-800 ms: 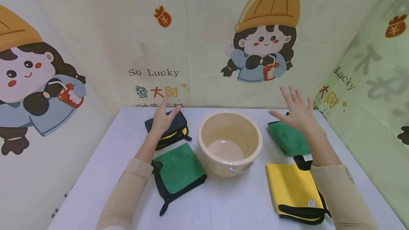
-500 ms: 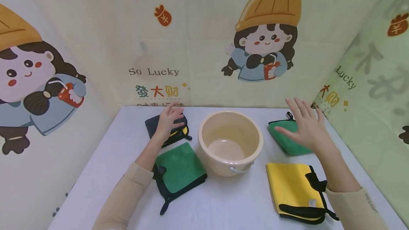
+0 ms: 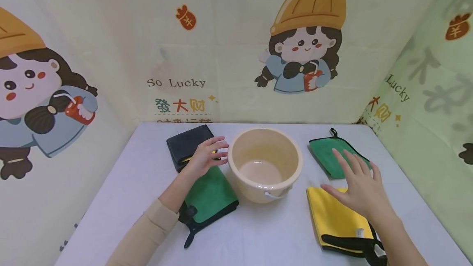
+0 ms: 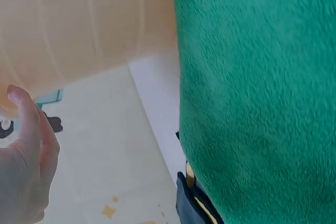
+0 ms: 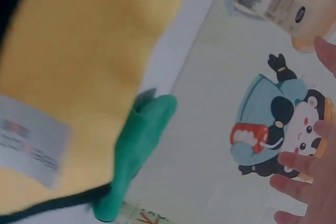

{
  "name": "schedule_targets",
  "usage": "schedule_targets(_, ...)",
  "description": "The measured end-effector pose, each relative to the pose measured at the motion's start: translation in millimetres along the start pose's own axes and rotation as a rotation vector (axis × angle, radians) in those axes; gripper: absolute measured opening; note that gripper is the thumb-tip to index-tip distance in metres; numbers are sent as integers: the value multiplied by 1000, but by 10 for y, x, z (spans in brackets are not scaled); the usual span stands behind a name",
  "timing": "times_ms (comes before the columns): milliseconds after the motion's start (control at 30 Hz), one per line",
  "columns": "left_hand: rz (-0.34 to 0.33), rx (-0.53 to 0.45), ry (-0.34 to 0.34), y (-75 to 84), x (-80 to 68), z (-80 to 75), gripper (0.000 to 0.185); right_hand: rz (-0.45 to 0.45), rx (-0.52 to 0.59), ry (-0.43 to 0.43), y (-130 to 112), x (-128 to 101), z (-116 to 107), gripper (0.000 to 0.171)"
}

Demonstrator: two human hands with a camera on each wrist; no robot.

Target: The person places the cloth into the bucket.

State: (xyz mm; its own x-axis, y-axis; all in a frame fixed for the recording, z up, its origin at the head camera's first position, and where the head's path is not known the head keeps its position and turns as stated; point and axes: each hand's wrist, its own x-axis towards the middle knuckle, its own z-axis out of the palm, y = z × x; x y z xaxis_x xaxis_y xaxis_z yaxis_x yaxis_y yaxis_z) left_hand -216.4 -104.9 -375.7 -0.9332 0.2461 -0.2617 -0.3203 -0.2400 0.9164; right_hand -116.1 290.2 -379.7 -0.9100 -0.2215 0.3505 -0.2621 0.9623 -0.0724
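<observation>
A beige plastic bucket (image 3: 265,163) stands in the middle of the white table (image 3: 122,200). My left hand (image 3: 207,156) hovers with relaxed fingers over the near-left green cloth (image 3: 210,194), just in front of a dark grey cloth (image 3: 183,145), holding nothing. My right hand (image 3: 360,186) is spread flat above the yellow cloth (image 3: 334,216), fingertips reaching toward the far-right green cloth (image 3: 327,153). The left wrist view shows green cloth (image 4: 257,87) and the bucket wall (image 4: 79,30). The right wrist view shows the yellow cloth (image 5: 79,61) and its white label (image 5: 31,140).
Cartoon-printed curtains (image 3: 236,44) close off the table at the back and both sides. The yellow cloth has a black border and hanging loop (image 3: 354,245) near the front right edge. Bare tabletop lies in front of the bucket.
Both hands have come down and drawn back toward me: the left from the dark grey cloth to over the green one, the right from the far green cloth to over the yellow one.
</observation>
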Motion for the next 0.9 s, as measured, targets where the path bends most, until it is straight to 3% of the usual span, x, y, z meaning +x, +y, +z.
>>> schedule_targets(333,-14,47,-41,-79,-35,58,44,63,-47,-62,-68,-286,242,101)
schedule_targets(533,-12,34,-62,-105,-50,74,46,110,-65,-162,-97,-384,375,101)
schedule_targets(900,-8,27,-80,-104,-57,68,47,113,-72,-253,-117,-516,539,93)
